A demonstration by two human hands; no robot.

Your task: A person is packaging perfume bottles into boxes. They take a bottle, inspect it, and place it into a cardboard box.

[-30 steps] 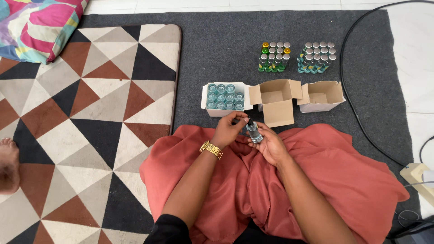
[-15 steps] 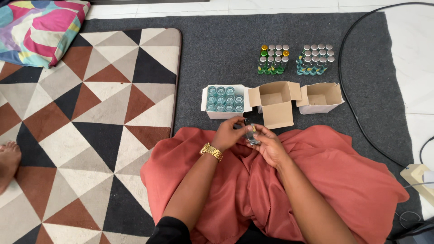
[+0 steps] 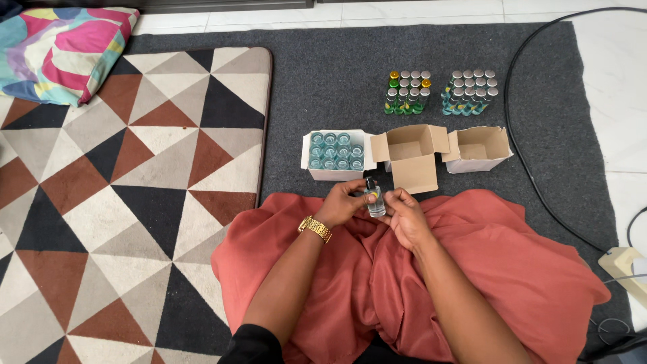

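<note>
Both hands meet over my lap on a small clear glass bottle point(image 3: 375, 199) with a dark sprayer top. My left hand point(image 3: 344, 201), with a gold watch on its wrist, grips it from the left. From the right, my right hand point(image 3: 404, 216) holds the bottle's lower part. Just beyond the hands stands a white box point(image 3: 335, 172) filled with several blue-capped bottles. Beside it are two open cardboard boxes, one point(image 3: 411, 152) in the middle and one point(image 3: 477, 149) at the right, both showing bare bottoms.
Farther back on the grey carpet point(image 3: 323, 81) stand a group of green bottles point(image 3: 406, 92) and a group of silver-capped bottles point(image 3: 470, 91). A patterned rug point(image 3: 121, 175) lies left, a colourful cushion point(image 3: 60, 50) at the top left. A black cable point(image 3: 522, 162) curves on the right.
The hands have turned the small bottle upright, so its dark top now points away from me. The view has shifted slightly; a bare foot at the left edge is out of sight.
</note>
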